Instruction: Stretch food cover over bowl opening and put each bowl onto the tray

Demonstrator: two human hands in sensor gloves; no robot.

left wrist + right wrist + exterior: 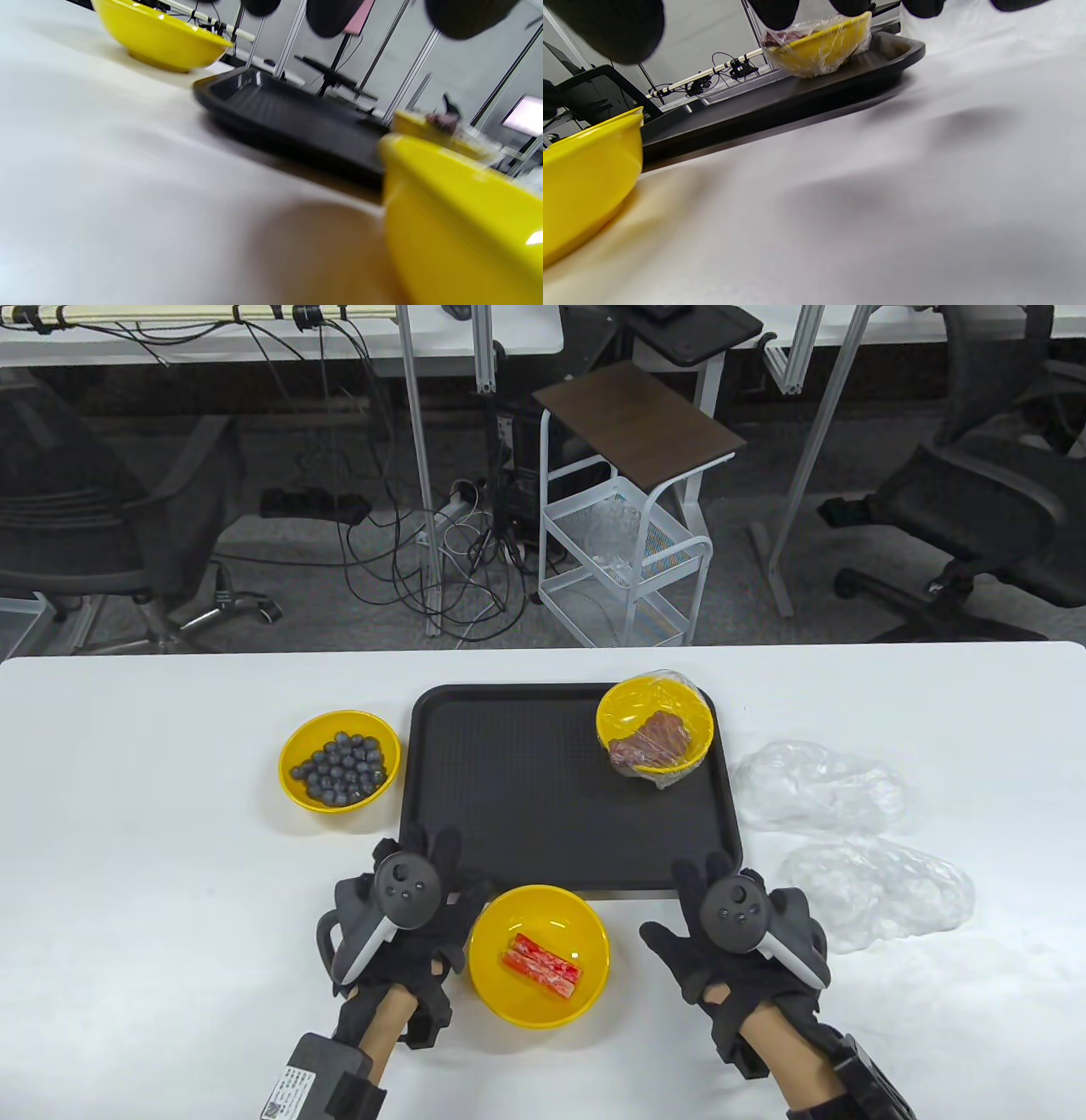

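Note:
A black tray (509, 780) lies mid-table; on its far right corner stands a yellow bowl of brown food (654, 729) wrapped in clear film. An uncovered yellow bowl with red-white sticks (539, 954) sits just in front of the tray, between my hands. Another uncovered bowl of dark round berries (339, 759) stands left of the tray. Two crumpled clear food covers (819, 791) (878, 891) lie right of the tray. My left hand (424, 891) rests open beside the stick bowl's left side (458, 228). My right hand (704, 916) hovers open to that bowl's right, holding nothing.
The white table's far edge (543, 646) runs behind the tray. Beyond it stand a white wire cart (628, 551), office chairs and floor cables. The film-wrapped bowl (818, 42) and tray rim (780, 112) show in the right wrist view.

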